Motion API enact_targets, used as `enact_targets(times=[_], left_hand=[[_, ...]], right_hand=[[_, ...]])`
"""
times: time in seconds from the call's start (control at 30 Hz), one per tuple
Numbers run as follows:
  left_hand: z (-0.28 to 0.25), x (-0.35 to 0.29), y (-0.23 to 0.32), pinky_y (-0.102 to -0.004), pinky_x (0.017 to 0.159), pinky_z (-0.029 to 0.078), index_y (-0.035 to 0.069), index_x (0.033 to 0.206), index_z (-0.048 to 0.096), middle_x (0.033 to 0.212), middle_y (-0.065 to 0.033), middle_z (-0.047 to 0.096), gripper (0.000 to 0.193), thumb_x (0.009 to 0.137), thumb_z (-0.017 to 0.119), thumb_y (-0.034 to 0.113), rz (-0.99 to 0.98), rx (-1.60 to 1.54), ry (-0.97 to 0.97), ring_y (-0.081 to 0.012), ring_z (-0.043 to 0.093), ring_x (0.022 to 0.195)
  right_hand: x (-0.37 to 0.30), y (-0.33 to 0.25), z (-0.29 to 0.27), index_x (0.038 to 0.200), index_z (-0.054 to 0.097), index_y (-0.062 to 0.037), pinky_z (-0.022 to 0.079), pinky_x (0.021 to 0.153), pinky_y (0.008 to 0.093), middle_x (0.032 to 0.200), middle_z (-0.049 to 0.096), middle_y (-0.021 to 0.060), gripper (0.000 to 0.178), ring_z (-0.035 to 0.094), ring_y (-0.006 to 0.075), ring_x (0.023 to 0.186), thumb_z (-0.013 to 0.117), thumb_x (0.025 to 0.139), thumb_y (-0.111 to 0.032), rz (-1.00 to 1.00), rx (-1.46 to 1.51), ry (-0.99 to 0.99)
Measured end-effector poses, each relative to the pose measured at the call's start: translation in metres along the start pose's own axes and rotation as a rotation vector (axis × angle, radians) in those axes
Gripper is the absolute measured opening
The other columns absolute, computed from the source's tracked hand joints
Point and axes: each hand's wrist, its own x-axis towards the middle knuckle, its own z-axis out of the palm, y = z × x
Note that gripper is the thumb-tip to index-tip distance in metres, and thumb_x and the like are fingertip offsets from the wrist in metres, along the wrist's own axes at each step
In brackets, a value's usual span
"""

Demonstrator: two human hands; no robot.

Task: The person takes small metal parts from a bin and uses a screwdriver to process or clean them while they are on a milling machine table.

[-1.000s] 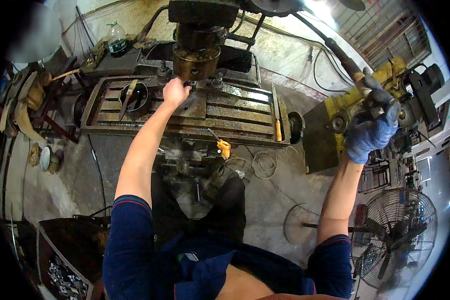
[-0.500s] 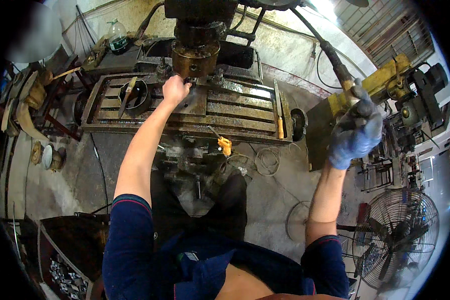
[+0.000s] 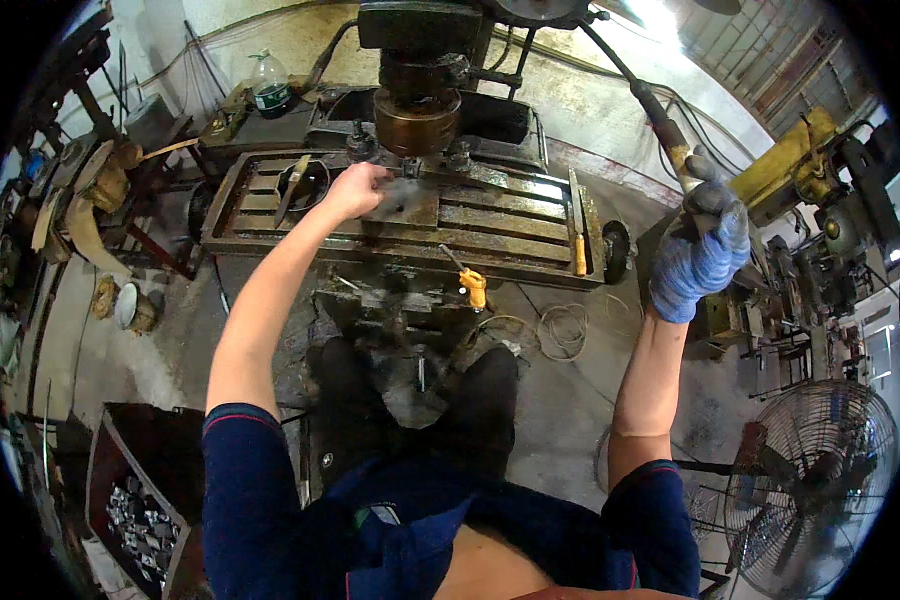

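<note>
My bare left hand [image 3: 355,192] is over the slotted metal machine table [image 3: 510,222], just left of the machine's round spindle head [image 3: 417,122]. Its fingers are bent together and their tips are smeared; anything between them is too small to make out. A small dark metal fixture [image 3: 410,168] sits under the spindle, a short way right of those fingertips. At the right, my right hand [image 3: 698,245], in a blue-grey glove, is wrapped round the end of a long dark lever [image 3: 660,125] that slopes down from the machine.
On the table's left lie a round pan [image 3: 312,190] and a brush [image 3: 292,188]; a yellow-handled file [image 3: 580,250] lies at its right end. A yellow tool [image 3: 472,288] hangs in front. A bin of metal pieces [image 3: 140,525] is lower left, a fan [image 3: 810,490] lower right.
The view has shifted, so the machine sits farther right in the picture. Against the spindle, my left hand has drawn back to the left. My right hand keeps its grip on the lever.
</note>
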Motion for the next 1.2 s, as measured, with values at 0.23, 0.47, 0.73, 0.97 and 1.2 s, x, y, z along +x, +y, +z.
enact_targets(times=[0.23, 0.47, 0.73, 0.97, 1.2], left_hand=[[-0.093, -0.105, 0.044, -0.0378, 0.07, 0.048, 0.003, 0.104, 0.061, 0.082, -0.0182, 0.062, 0.036, 0.07, 0.062, 0.016, 0.217, 0.363, -0.179, -0.0303, 0.061, 0.077], [-0.199, -0.274, 0.036, -0.0314, 0.064, 0.047, 0.001, 0.109, 0.057, 0.075, -0.0117, 0.063, 0.034, 0.076, 0.064, 0.009, -0.127, 0.238, -0.028, -0.0183, 0.058, 0.066], [-0.248, -0.489, 0.0, -0.0237, 0.059, 0.044, -0.002, 0.112, 0.054, 0.069, -0.0018, 0.057, 0.032, 0.084, 0.059, 0.012, -0.564, 0.103, 0.576, -0.0086, 0.051, 0.061], [-0.215, -0.582, -0.083, -0.0288, 0.048, 0.045, -0.007, 0.101, 0.058, 0.064, -0.0083, 0.059, 0.03, 0.076, 0.063, 0.01, -0.82, -0.011, 0.594, -0.0139, 0.057, 0.051], [-0.161, -0.589, -0.153, -0.0422, 0.071, 0.05, 0.003, 0.078, 0.063, 0.083, -0.0151, 0.064, 0.025, 0.065, 0.069, 0.023, -0.951, 0.714, 0.315, -0.0321, 0.061, 0.083]], right_hand=[[-0.008, 0.005, -0.008, 0.077, 0.059, 0.001, 0.034, 0.096, 0.0474, 0.08, 0.06, 0.0155, 0.034, 0.056, 0.0314, 0.094, 0.05, 0.086, -0.03, 0.026, 0.052, -0.067], [-0.024, 0.023, -0.013, 0.072, 0.058, 0.001, 0.041, 0.069, 0.0305, 0.082, 0.06, 0.0135, 0.025, 0.054, 0.0202, 0.077, 0.059, 0.079, -0.023, 0.051, 0.023, 0.066], [-0.029, 0.05, -0.047, 0.084, 0.061, 0.005, 0.046, 0.064, 0.0297, 0.082, 0.062, 0.0095, 0.014, 0.056, 0.0177, 0.072, 0.049, 0.085, -0.002, -0.34, -0.774, -0.071], [-0.036, 0.083, -0.064, 0.084, 0.061, 0.0036, 0.04, 0.065, 0.0299, 0.083, 0.061, 0.0086, 0.033, 0.052, 0.0168, 0.076, 0.045, 0.088, -0.025, -0.024, -0.022, -0.08], [-0.03, 0.071, -0.05, 0.08, 0.06, 0.0044, 0.042, 0.072, 0.0342, 0.092, 0.062, 0.016, 0.033, 0.057, 0.0251, 0.081, 0.044, 0.086, -0.024, 0.007, -0.14, -0.031]])
